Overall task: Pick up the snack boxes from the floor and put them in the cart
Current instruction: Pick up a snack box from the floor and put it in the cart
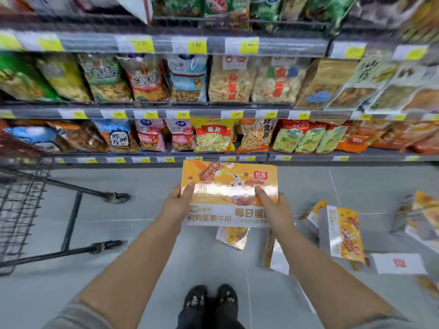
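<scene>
Apparently light, stiff and slick, the orange snack box (229, 184) is gripped at opposite edges by left hand (177, 204) and right hand (275, 207).

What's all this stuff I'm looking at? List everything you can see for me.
Held snack box: one, orange and white, lifted at centre between both hands.
Snack boxes on the floor: several, orange and white, scattered below and right of the held one; exact count unclear.
Shopping cart: one, dark wire, at left on the floor.
Shelves: three grey edges visible, across the top.
Snack bags: many, mixed colours, filling the shelves.
Price tags: many, yellow and white, along the shelf edges.
Floor: light grey tiles.
Shoes: two, black, bottom centre.
Left hand: grips the box's left edge.
Right hand: grips the box's right edge.
</scene>
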A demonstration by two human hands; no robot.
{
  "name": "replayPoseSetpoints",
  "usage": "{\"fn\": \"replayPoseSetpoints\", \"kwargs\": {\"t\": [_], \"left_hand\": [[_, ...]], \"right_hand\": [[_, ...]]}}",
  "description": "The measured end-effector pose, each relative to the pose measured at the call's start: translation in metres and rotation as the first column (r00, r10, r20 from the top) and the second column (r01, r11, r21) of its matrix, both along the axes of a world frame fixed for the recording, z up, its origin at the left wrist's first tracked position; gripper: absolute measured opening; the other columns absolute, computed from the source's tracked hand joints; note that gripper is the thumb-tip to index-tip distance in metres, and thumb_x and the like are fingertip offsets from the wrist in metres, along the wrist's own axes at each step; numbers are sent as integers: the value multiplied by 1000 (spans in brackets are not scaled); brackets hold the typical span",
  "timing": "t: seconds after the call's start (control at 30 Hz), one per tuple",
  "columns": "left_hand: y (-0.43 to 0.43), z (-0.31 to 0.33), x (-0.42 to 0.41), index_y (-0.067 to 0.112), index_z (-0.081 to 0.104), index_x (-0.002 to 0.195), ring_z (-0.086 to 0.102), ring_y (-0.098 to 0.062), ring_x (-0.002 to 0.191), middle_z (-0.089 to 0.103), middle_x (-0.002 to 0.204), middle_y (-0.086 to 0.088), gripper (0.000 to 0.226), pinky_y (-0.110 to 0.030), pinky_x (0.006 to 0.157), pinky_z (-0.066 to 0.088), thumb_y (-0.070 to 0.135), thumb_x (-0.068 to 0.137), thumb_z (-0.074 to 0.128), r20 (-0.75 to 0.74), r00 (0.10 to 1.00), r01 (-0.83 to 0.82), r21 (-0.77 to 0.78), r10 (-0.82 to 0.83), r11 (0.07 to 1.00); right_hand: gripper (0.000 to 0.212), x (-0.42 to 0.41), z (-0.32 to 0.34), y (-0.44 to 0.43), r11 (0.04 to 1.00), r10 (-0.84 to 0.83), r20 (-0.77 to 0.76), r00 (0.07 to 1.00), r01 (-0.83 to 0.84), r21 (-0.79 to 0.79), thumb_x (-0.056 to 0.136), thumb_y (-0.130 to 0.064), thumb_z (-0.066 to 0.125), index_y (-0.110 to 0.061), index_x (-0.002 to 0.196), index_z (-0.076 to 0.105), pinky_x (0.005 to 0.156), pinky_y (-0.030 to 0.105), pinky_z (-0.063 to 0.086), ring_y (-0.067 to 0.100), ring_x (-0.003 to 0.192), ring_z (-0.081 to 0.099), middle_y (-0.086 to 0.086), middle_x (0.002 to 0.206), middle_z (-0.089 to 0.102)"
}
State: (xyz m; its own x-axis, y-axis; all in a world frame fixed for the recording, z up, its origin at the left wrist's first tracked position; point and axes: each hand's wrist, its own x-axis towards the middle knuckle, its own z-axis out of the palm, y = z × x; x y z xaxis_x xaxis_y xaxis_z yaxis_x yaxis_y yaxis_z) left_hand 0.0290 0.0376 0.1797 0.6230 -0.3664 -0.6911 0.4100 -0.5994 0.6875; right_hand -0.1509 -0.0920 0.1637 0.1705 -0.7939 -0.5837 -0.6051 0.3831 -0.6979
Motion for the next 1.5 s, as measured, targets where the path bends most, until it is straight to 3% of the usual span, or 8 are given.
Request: {"fn": "replayPoseSetpoints", "kwargs": {"t": [0.23,0.53,0.77,0.93,1.0,1.17,1.37,1.5], "left_hand": [[67,163,14,32,62,91,62,-11,78,68,91,3,14,-30,72,49,36,97,51,137,984,-91,-176,116,980],[193,242,61,27,67,101,67,-28,101,71,108,-5,17,-53,96,50,37,96,54,182,921,-277,-320,345,906],[316,265,115,19,64,99,67,-22,78,71,102,-10,15,-32,63,57,30,97,53,176,850,-407,-378,496,832],[425,272,166,16,63,112,68,-19,76,71,100,-5,24,-33,68,57,32,94,57,216,829,-431,-341,515,836],[465,275,182,16,65,104,69,-20,75,72,95,-4,24,-29,61,56,36,94,57,246,828,-425,-311,504,850],[540,269,226,19,63,114,73,-24,88,73,106,-3,54,-46,84,58,58,78,61,259,820,-445,-272,510,853],[566,266,287,18,59,117,71,-22,79,71,103,-6,29,-30,61,55,36,96,52,212,829,-452,-290,517,844],[570,254,326,18,58,112,72,-19,75,72,98,-4,25,-27,55,53,37,96,52,205,836,-459,-245,508,854]], "right_hand": [[52,28,145,37,991,113,140,984,-101,-89,64,-80,58,-40,97,57,92,40,50,14,95,65,-14,99,68],[50,123,242,114,913,392,251,885,-340,-226,78,-60,65,-28,116,59,89,37,50,16,101,64,-7,110,68],[76,205,259,225,870,488,264,832,-438,-227,54,-80,63,-32,113,59,95,46,51,19,100,67,-8,108,70],[41,258,256,329,859,512,298,806,-469,-206,75,-61,67,-34,104,55,96,43,49,19,101,65,-7,104,67],[43,281,254,368,856,517,299,802,-481,-190,77,-58,67,-29,106,56,94,41,49,19,99,65,-6,102,68],[56,330,255,433,837,545,322,774,-523,-160,76,-58,68,-21,116,54,83,34,47,14,94,63,-5,108,66],[50,391,260,461,818,571,336,749,-555,-152,82,-50,67,-21,120,52,65,27,47,12,89,65,-4,109,66],[56,440,240,459,818,567,325,757,-563,-118,78,-55,68,-21,120,53,79,34,52,19,95,67,-2,108,69]]}}
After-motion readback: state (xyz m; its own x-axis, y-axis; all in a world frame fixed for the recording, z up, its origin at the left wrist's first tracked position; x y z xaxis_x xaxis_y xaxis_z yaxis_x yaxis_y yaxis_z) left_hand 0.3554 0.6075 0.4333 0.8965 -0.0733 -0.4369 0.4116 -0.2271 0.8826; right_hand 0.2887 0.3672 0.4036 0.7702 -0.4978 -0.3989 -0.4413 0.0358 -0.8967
